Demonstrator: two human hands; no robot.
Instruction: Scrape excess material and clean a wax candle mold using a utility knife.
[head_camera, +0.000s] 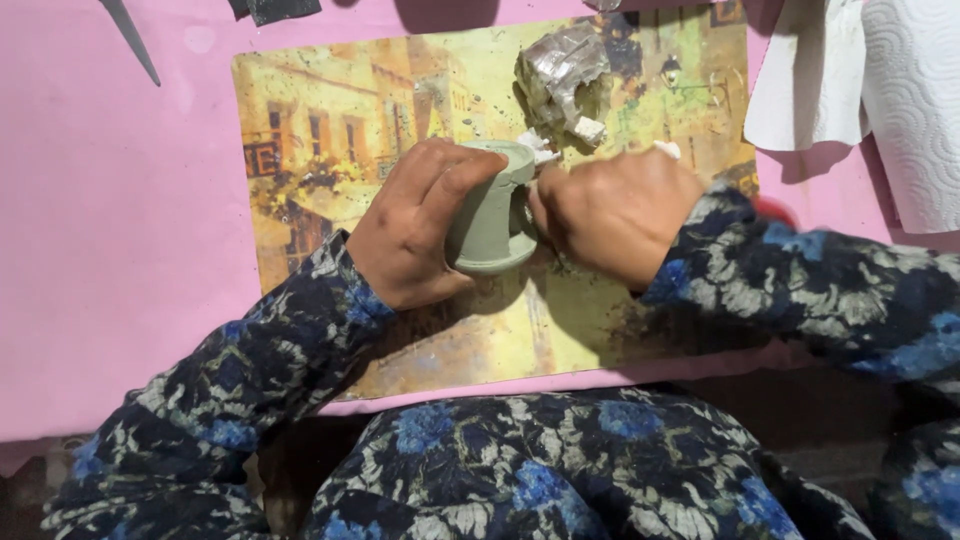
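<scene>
Pink covers the one worktop (120, 250) in front of you, and on it lies one picture mat (330, 110) printed with yellow buildings. Two sheets of white paper towel (900, 90) hang at the far right edge. One crumpled clear plastic wrap (565, 65) with pale clay bits sits on the mat's far side. Your two hands meet over the mat's middle: your left hand (415, 225) wraps one grey-green clay mug (490, 215), lying on its side, thumb on its rim; your right hand (620, 215) is curled closed at the mug's handle, though what its fingertips pinch you cannot tell.
</scene>
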